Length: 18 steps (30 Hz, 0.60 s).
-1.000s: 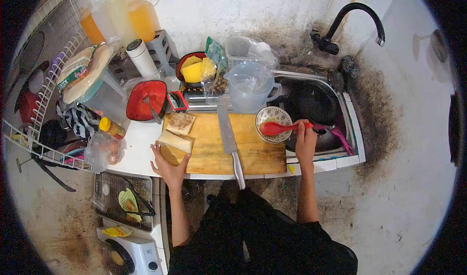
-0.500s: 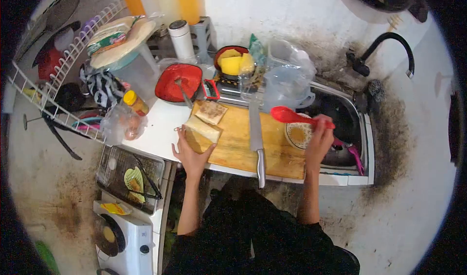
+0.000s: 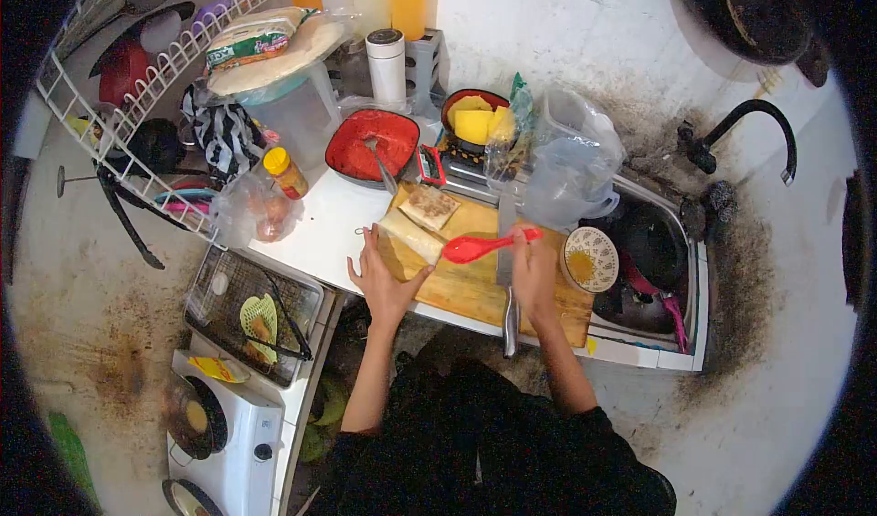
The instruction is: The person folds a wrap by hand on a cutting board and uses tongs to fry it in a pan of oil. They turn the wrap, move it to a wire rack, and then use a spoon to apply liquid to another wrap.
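My right hand (image 3: pixel 537 283) is closed around the handle of a red plastic spoon (image 3: pixel 473 247), whose bowl hangs by the near end of a pale rolled wrap (image 3: pixel 411 234). My left hand (image 3: pixel 387 288) has its fingers spread along the near side of this wrap, thumb by one end and fingertips by the other. Behind it on the wooden cutting board (image 3: pixel 475 293) lies a browned folded piece (image 3: pixel 428 206). A large knife (image 3: pixel 509 283) lies across the board, partly behind my right hand. A patterned bowl (image 3: pixel 598 258) with yellowish liquid stands at the board's right end.
A red dish (image 3: pixel 352 148) with a spoon sits behind the board, near a bowl of yellow pieces (image 3: pixel 473 127). The sink (image 3: pixel 699 324) and black faucet (image 3: pixel 763 105) are on the right. At lower left is a stove (image 3: pixel 239 434); a yellow-lidded jar (image 3: pixel 289 176) stands left.
My right hand has carried the red spoon left, from above the patterned bowl to beside the rolled wrap. My left hand stays at the wrap. The whole view has shifted slightly.
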Motion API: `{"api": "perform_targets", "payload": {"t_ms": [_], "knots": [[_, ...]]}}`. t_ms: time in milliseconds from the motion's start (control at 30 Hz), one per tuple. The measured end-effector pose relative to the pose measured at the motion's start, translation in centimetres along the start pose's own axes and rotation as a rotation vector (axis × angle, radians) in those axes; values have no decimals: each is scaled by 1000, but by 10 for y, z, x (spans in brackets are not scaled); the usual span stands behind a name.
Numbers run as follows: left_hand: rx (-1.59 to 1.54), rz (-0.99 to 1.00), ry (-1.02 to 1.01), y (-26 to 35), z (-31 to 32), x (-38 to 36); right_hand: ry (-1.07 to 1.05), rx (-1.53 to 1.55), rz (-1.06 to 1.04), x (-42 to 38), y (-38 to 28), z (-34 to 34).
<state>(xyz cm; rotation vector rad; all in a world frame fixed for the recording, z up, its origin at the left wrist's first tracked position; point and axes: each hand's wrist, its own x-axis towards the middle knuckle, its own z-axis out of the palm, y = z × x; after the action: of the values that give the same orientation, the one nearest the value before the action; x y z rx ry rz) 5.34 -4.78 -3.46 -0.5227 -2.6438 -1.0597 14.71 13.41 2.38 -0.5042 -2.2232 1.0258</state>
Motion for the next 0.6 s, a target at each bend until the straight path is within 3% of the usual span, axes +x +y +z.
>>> {"api": "perform_targets", "payload": {"t_ms": [100,167,300,333,433,467,600], "knots": [[10,-5,-23,-1,0,0,114,-99,109,-12,8,-27],[-14,-16,-37,0,-1,-1,357,279,259,-16,14,-52],[-100,-50,-56,9,-10,-4,539,97,37,-18,46,-119],[-145,-65,-66,14,-12,-5,588,198,128,-20,47,-128],[-169,-50,-67,17,-4,-11,549,146,221,-26,69,-143],[-145,-21,-44,17,0,-13,539,-17,171,-28,86,-143],[-139,7,-20,16,5,-18,471,26,219,-32,91,-130]]}}
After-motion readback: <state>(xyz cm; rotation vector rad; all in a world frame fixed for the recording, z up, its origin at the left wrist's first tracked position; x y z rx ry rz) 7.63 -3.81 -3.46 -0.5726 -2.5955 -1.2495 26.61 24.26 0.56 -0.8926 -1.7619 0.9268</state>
